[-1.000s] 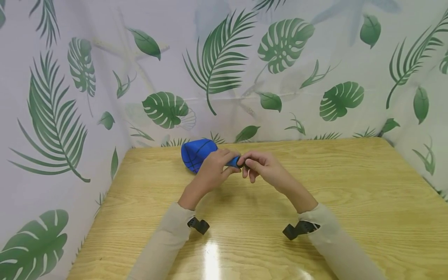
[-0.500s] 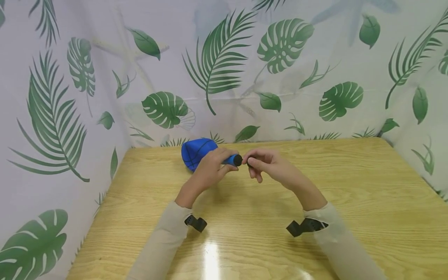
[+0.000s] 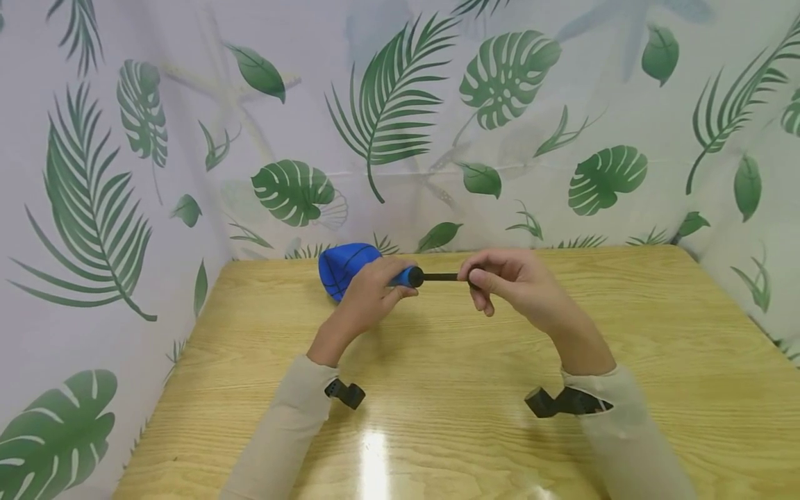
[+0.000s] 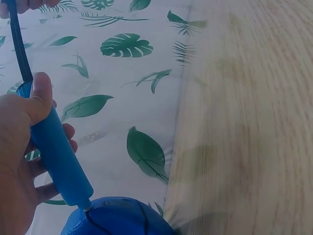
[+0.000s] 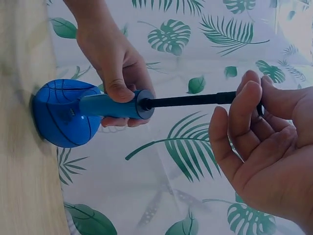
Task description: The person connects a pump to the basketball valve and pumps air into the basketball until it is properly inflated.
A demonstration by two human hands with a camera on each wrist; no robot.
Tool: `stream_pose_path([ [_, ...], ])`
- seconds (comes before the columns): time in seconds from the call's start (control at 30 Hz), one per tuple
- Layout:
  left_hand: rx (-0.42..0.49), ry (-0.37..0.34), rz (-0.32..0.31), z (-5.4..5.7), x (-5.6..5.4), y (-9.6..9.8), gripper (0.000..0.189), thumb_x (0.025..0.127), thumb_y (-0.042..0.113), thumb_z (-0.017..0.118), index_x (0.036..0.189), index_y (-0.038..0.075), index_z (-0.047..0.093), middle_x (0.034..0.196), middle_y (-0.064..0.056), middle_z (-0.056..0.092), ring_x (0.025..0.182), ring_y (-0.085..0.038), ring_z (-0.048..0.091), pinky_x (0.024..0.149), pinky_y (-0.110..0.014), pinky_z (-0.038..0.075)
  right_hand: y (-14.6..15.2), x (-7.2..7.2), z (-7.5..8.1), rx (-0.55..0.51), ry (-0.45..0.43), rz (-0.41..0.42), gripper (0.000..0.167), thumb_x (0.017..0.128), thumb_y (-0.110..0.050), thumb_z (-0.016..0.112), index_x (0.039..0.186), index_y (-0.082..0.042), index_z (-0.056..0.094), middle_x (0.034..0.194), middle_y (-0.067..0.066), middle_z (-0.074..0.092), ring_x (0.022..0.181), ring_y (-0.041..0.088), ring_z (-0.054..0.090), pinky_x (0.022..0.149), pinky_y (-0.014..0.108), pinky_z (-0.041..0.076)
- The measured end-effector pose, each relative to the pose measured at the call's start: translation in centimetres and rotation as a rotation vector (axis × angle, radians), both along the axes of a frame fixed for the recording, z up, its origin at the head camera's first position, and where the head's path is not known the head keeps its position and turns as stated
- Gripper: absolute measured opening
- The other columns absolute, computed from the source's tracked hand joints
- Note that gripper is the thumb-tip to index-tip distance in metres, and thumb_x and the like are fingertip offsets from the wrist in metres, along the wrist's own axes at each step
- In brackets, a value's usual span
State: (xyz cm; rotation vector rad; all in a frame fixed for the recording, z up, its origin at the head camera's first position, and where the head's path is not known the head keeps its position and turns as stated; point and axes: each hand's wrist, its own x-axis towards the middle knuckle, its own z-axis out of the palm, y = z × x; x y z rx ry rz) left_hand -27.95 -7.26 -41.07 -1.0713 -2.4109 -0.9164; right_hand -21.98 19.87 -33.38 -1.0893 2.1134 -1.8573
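Observation:
A blue hand pump (image 4: 62,156) lies along my left hand (image 3: 367,290), whose fingers and thumb grip its barrel. The pump's far end meets a blue basketball (image 3: 342,269) with black lines, which looks dented and partly deflated. In the left wrist view a thin tip joins the barrel to the ball (image 4: 117,218). Out of the barrel's black cap runs a black plunger rod (image 5: 188,101), drawn well out. My right hand (image 3: 521,288) pinches the black handle at the rod's end between thumb and index finger. Its other fingers are loosely curled, and they partly hide the handle.
The ball sits near the back edge of a wooden table (image 3: 437,389). Behind it rises a white cloth wall (image 3: 412,229) printed with green leaves, with more cloth at both sides. A black strap device (image 3: 565,401) is on each wrist.
My right hand has moved to the right, drawing the plunger rod out of the barrel. The left hand, pump and ball have shifted slightly left and up.

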Motion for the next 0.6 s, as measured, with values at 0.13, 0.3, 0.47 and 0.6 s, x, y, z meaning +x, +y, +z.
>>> stream_pose_path([
  [0.13, -0.002, 0.049, 0.02, -0.1, 0.0, 0.3, 0.04, 0.091, 0.024, 0.076, 0.125, 0.006, 0.068, 0.12, -0.01, 0.072, 0.114, -0.027, 0.067, 0.098, -0.042, 0.054, -0.6, -0.5, -0.8, 0.022, -0.01, -0.019, 0.015, 0.107, -0.007, 0.051, 0.108, -0.004, 0.066, 0.069, 0.002, 0.061, 0.057, 0.018, 0.057, 0.055, 0.029, 0.053],
  [0.3, -0.018, 0.072, 0.022, -0.3, 0.2, 0.7, 0.038, 0.091, 0.026, 0.077, 0.122, 0.007, 0.068, 0.115, -0.009, 0.072, 0.109, -0.026, 0.067, 0.095, -0.04, 0.054, -1.8, -1.2, -2.3, 0.094, -0.107, -0.075, 0.018, 0.108, -0.012, 0.05, 0.11, -0.001, 0.064, 0.07, 0.002, 0.061, 0.057, 0.016, 0.056, 0.058, 0.029, 0.053],
  [0.47, -0.028, 0.089, 0.006, -0.2, 0.6, 1.1, 0.035, 0.09, 0.024, 0.078, 0.119, 0.006, 0.069, 0.108, -0.008, 0.072, 0.101, -0.024, 0.067, 0.089, -0.039, 0.054, -3.2, -1.6, -3.6, 0.103, -0.178, -0.115, 0.024, 0.109, -0.013, 0.048, 0.114, 0.007, 0.061, 0.072, 0.003, 0.061, 0.057, 0.014, 0.057, 0.058, 0.028, 0.054],
  [0.6, -0.038, 0.108, -0.012, -0.2, 0.8, 1.3, 0.035, 0.09, 0.023, 0.078, 0.119, 0.006, 0.07, 0.108, -0.008, 0.073, 0.101, -0.024, 0.068, 0.091, -0.038, 0.054, -3.8, -1.9, -4.4, 0.108, -0.178, -0.121, 0.025, 0.109, -0.011, 0.048, 0.114, 0.009, 0.061, 0.073, 0.004, 0.062, 0.057, 0.013, 0.058, 0.057, 0.027, 0.054],
])
